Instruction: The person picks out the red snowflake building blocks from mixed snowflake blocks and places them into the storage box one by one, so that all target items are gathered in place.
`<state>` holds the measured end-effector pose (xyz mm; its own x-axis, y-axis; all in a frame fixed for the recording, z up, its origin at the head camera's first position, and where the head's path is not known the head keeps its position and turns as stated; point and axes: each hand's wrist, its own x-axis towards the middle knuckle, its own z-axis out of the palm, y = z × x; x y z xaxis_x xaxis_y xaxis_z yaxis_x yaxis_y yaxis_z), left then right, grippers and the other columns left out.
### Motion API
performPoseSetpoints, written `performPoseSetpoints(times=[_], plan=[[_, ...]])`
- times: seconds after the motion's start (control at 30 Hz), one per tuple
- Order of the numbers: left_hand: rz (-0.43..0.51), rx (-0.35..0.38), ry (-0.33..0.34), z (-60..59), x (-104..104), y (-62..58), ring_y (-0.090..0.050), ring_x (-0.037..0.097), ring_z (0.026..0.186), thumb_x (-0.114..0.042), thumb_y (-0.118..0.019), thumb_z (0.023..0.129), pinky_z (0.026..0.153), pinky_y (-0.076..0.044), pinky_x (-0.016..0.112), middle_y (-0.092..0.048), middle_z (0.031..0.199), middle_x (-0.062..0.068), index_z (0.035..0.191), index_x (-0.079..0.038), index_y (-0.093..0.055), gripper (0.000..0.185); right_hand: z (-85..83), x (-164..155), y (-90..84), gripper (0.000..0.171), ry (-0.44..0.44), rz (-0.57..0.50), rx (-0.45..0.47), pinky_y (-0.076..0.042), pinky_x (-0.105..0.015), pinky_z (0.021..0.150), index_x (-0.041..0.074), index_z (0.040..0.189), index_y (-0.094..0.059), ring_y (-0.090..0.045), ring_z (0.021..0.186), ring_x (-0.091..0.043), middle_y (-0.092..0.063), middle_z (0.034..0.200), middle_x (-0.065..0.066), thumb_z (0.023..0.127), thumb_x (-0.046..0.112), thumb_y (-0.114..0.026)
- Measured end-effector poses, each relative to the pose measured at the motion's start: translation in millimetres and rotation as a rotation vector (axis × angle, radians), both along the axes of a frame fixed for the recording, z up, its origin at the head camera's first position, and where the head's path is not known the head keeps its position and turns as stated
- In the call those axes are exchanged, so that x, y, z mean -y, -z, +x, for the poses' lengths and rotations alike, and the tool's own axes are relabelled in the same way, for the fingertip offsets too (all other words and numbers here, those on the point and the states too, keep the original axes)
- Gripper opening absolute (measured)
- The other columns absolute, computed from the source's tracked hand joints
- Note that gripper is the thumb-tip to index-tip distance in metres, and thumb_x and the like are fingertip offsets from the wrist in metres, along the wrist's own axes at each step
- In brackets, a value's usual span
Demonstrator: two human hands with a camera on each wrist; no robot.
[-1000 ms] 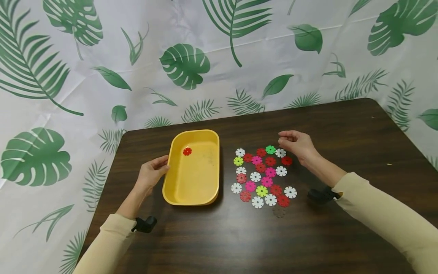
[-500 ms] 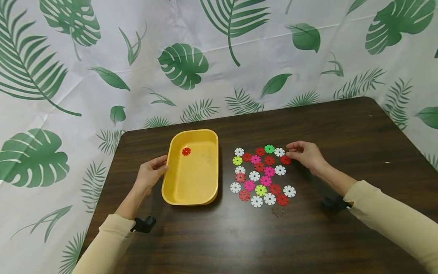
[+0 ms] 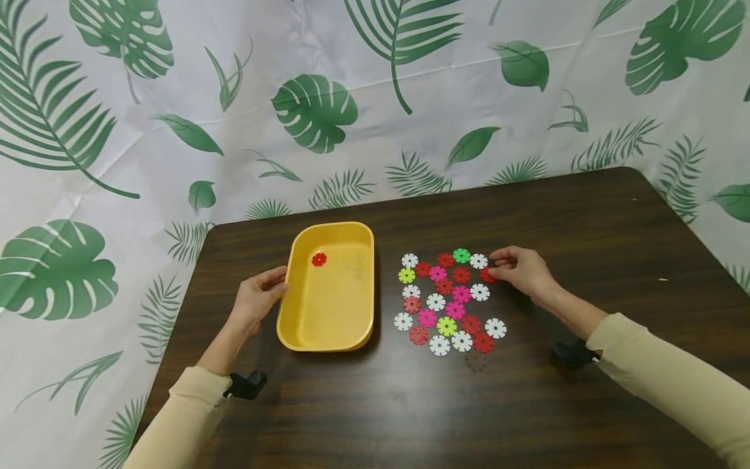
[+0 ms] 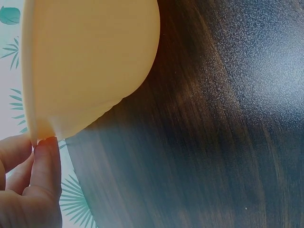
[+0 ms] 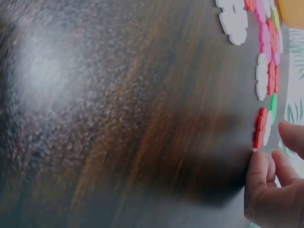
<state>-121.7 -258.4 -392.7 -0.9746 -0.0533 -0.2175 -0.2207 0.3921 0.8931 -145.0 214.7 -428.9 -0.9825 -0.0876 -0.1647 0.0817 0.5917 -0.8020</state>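
My left hand pinches the left rim of a yellow plastic tub, thumb and fingers on either side of it in the left wrist view. One red notched disc lies inside the tub. To the right, several flat notched discs in white, red, pink, yellow and green are spread on the table, among them a pink disc. My right hand is at the group's upper right corner, its fingertips at a red disc and partly covering it in the head view. Thumb and fingers are apart, with nothing held between them.
The dark wood-grain table ends at a white curtain with green leaf prints. A clear, barely visible disc lies at the group's near edge. A small yellow speck lies to the right.
My right hand has moved right from above the group and come down at the red corner disc. The left hand and the tub have stayed in place.
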Motion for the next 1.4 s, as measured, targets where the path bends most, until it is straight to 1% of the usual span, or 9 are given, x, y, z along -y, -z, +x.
performPoseSetpoints(times=[0.1,0.3,0.4,0.63,0.87,1.03,1.27,1.4], plan=[[0.000,0.003,-0.004,0.2,0.0,-0.5,-0.058,0.006,0.095,0.001,-0.054,0.093,0.079,-0.050,0.010,-0.052,0.128,0.028,0.135,0.006,-0.047,0.043,-0.1,1.4,1.6,0.037,-0.012,0.037,-0.027,-0.051,-0.024,0.071,-0.007,0.117,-0.057,-0.058,0.097,-0.032,-0.060,0.110,-0.025,0.086,0.010,-0.067],[-0.001,0.014,-0.002,0.3,0.3,-0.4,-0.058,0.012,0.100,0.000,-0.054,0.093,0.081,-0.050,0.012,-0.051,0.129,0.028,0.135,0.005,-0.046,0.043,1.1,5.0,3.2,0.036,-0.042,0.110,-0.069,-0.051,-0.039,0.079,-0.007,0.114,-0.059,-0.058,0.095,-0.031,-0.062,0.107,-0.024,0.084,0.009,-0.068],[0.002,0.013,0.000,0.0,0.2,0.1,-0.058,0.015,0.102,0.000,-0.054,0.093,0.082,-0.051,0.013,-0.051,0.129,0.028,0.135,0.005,-0.046,0.043,2.1,6.9,3.7,0.035,-0.057,0.150,-0.094,-0.050,-0.041,0.078,-0.008,0.112,-0.059,-0.057,0.092,-0.031,-0.061,0.104,-0.024,0.083,0.008,-0.070],[-0.006,0.014,0.001,0.1,-0.5,0.1,-0.058,0.016,0.103,-0.001,-0.054,0.094,0.083,-0.051,0.014,-0.051,0.130,0.028,0.136,0.006,-0.045,0.044,2.9,8.2,5.5,0.030,-0.071,0.185,-0.142,-0.048,-0.041,0.076,-0.008,0.106,-0.061,-0.055,0.088,-0.031,-0.060,0.099,-0.023,0.081,0.005,-0.071],[-0.008,0.014,-0.005,0.3,-0.4,0.1,-0.057,0.014,0.102,-0.001,-0.054,0.093,0.082,-0.051,0.013,-0.051,0.129,0.028,0.135,0.006,-0.046,0.043,0.3,8.4,4.5,0.025,-0.094,0.229,-0.181,-0.044,-0.034,0.069,-0.006,0.099,-0.063,-0.054,0.084,-0.028,-0.060,0.091,-0.019,0.079,0.005,-0.073],[-0.005,0.011,-0.008,0.3,-0.4,0.7,-0.057,0.014,0.102,0.000,-0.054,0.093,0.081,-0.050,0.011,-0.051,0.129,0.028,0.135,0.006,-0.046,0.043,-1.6,8.5,1.7,0.024,-0.116,0.248,-0.173,-0.042,-0.032,0.066,-0.005,0.097,-0.063,-0.054,0.082,-0.027,-0.060,0.087,-0.017,0.078,0.005,-0.073],[0.011,0.005,-0.006,0.7,-1.7,-0.5,-0.057,0.009,0.099,0.000,-0.054,0.093,0.081,-0.050,0.011,-0.050,0.130,0.029,0.135,0.008,-0.045,0.044,-1.7,9.1,-0.4,0.023,-0.129,0.247,-0.164,-0.044,-0.035,0.068,-0.005,0.096,-0.062,-0.055,0.082,-0.027,-0.061,0.087,-0.017,0.078,0.005,-0.073],[0.008,0.015,-0.007,0.8,-1.8,-1.2,-0.058,0.014,0.102,0.000,-0.054,0.093,0.081,-0.050,0.012,-0.050,0.131,0.028,0.135,0.007,-0.045,0.044,-1.7,8.3,1.1,0.022,-0.127,0.243,-0.172,-0.045,-0.034,0.067,-0.004,0.095,-0.063,-0.056,0.081,-0.027,-0.061,0.086,-0.016,0.078,0.005,-0.074]])
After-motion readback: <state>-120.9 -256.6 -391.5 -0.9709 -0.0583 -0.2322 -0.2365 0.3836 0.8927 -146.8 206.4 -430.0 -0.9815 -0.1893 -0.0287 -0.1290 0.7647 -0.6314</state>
